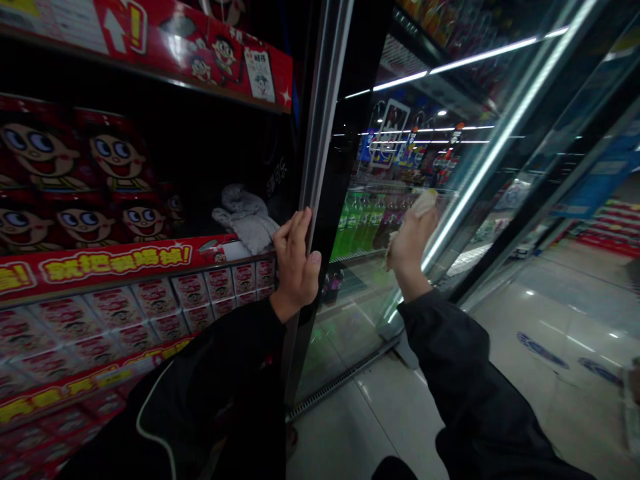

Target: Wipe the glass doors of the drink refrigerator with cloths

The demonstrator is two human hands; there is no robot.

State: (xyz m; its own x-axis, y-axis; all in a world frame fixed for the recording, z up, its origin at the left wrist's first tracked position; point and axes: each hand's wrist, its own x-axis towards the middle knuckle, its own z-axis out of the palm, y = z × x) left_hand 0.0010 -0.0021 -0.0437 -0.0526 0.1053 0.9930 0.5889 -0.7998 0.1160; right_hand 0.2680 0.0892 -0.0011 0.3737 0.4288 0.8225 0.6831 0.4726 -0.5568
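Observation:
My left hand (pixel 296 263) grips the metal edge of a glass cooler door (pixel 320 133), fingers wrapped round the frame and thumb on its front. Over on the glass (pixel 370 293), my right hand (pixel 411 241) presses a pale cloth (pixel 424 201), which is bunched in the fingers. Green drink bottles (pixel 356 223) stand behind the glass near that hand. Both arms wear dark sleeves.
To the left, an open shelf unit holds red cartoon-face cartons (pixel 75 180), small boxed packs (pixel 165 300) below, and a grey rag (pixel 246 220) on the shelf. A second glass door (pixel 540 153) stands to the right. Shiny tiled floor (pixel 550 333) stretches right.

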